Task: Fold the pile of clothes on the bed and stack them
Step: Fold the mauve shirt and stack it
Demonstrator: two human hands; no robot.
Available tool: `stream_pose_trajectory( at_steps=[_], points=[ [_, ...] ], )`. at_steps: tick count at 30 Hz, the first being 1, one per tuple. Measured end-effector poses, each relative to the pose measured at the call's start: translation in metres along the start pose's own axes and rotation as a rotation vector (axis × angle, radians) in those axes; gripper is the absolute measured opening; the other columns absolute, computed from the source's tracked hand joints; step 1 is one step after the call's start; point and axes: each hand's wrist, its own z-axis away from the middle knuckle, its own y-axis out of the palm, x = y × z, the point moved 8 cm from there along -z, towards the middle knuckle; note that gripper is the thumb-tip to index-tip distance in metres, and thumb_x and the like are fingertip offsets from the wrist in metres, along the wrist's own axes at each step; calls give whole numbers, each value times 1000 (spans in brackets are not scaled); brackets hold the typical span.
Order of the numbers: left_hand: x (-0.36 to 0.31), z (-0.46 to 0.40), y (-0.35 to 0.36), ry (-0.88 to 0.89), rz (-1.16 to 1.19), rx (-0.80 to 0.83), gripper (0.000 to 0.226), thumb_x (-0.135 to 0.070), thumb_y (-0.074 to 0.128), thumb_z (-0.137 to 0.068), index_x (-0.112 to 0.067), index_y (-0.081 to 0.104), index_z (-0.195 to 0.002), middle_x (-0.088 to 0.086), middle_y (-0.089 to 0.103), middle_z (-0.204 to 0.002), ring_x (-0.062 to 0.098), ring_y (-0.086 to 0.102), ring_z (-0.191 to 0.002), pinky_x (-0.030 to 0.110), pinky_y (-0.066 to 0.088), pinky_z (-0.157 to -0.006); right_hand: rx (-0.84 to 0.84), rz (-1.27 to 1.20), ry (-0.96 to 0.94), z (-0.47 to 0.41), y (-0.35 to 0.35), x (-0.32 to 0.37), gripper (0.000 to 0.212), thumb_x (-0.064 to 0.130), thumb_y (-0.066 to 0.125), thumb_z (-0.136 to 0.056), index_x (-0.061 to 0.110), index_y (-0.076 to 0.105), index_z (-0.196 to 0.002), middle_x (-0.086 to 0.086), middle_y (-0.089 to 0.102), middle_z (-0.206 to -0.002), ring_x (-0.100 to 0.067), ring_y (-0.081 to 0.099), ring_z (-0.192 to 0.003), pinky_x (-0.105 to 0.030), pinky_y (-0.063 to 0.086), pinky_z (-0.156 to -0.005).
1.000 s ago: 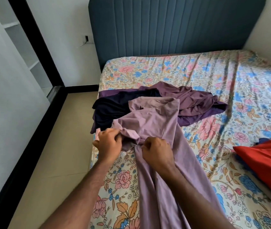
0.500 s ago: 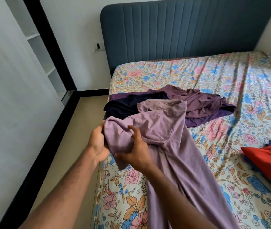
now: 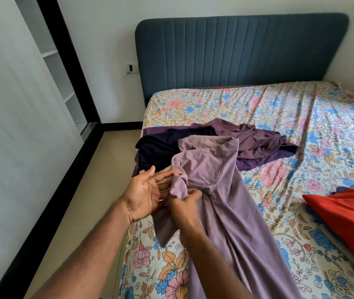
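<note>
While the right hand [image 3: 184, 201] pinches a bunched sleeve of the mauve garment [image 3: 221, 190], the left hand [image 3: 143, 195] is spread out with its palm up and fingers loose, its grip released and holding nothing that I can see, though its fingertips sit just beside the cloth. The garment lies along the left edge of the bed [image 3: 279, 104], its long axis running from the foot edge up toward the headboard [image 3: 236, 57]. Its collar end points at the headboard and rests partly on the pile, while its body trails down toward the person.

As I judge it, the folding has barely begun. This piece is spread lengthwise but not yet creased or doubled over. Behind it, near the left edge, the pile is untouched: a dark navy garment [image 3: 158, 147] and a darker purple garment [image 3: 253, 143] lie crumpled together. At the right edge sits an orange-red cloth [image 3: 348, 214]; whether it belongs to a finished stack I cannot tell. Most of the work seems left.
</note>
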Motion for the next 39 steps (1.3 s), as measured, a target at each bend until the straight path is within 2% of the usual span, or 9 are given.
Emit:
stream_pose_trajectory(
  at_steps=[6, 12, 16, 19, 24, 27, 29, 35, 39],
  points=[
    [-2, -3, -36, 60, -549, -343, 28, -26, 44, -107, -11, 66, -115, 11, 73, -116, 27, 71, -103, 43, 49, -93, 49, -227, 251, 17, -68, -10, 10, 11, 44, -90, 10, 54, -87, -8, 58, -78, -23, 60, -74, -34, 50, -68],
    [49, -11, -32, -82, -733, -370, 17, -20, 51, -104, -10, 65, -107, 11, 69, -112, 22, 67, -85, 29, 49, -56, 33, 176, 255, 35, -114, -5, 17, 15, 56, -87, 11, 70, -97, -17, 73, -98, -31, 67, -91, -43, 57, -91],
    [70, -16, -11, -76, -614, -404, 21, -28, 53, -104, -9, 61, -108, 15, 67, -108, 23, 67, -76, 34, 55, -57, 7, 324, 137, 39, -126, 42, 8, 11, 58, -80, 8, 65, -75, -14, 63, -79, -22, 60, -69, -33, 47, -64],
    [79, -18, 13, -65, -358, -425, 30, -31, 55, -103, -3, 58, -111, 17, 63, -92, 28, 66, -67, 40, 60, -62, -50, 57, 33, 53, -158, 81, 30, 3, 50, -84, 11, 66, -59, -7, 61, -58, -14, 58, -45, -22, 46, -47],
    [98, -15, 60, -105, -315, -333, 23, -34, 56, -103, -11, 56, -103, 21, 62, -95, 32, 68, -73, 41, 61, -55, 1, -53, 76, 76, -251, 46, 19, 27, 62, -72, 19, 78, -78, -2, 69, -70, -8, 65, -59, -53, 56, -90],
    [117, -13, 77, -153, -348, -300, 24, -34, 55, -103, -10, 53, -102, 23, 64, -92, 31, 67, -70, 40, 61, -57, -75, 205, 325, 121, -278, -26, 31, 15, 56, -85, 17, 72, -59, -5, 63, -59, -6, 57, -44, -32, 59, -57],
    [131, -11, 83, -167, -360, -304, 25, -31, 59, -101, -7, 53, -108, 22, 63, -87, 30, 66, -68, 39, 60, -59, -24, 225, 416, 151, -271, -58, 23, 10, 59, -90, 3, 72, -73, -17, 67, -63, -22, 63, -46, -28, 52, -44],
    [157, 5, 93, -169, -389, -333, 29, -21, 68, -96, 0, 56, -111, 23, 63, -79, 29, 65, -62, 30, 58, -46, -90, 549, 159, 161, -276, -50, 28, 15, 78, -85, 17, 71, -112, -7, 77, -96, -19, 74, -84, -31, 63, -70],
    [164, 22, 100, -169, -327, -332, 29, -24, 73, -92, -1, 56, -95, 24, 63, -79, 30, 65, -62, 31, 57, -44, 90, -27, -22, 166, -251, -36, 67, -14, 66, -86, 30, 51, -133, -28, 70, -109, -38, 69, -90, -46, 63, -73]
  ],
)
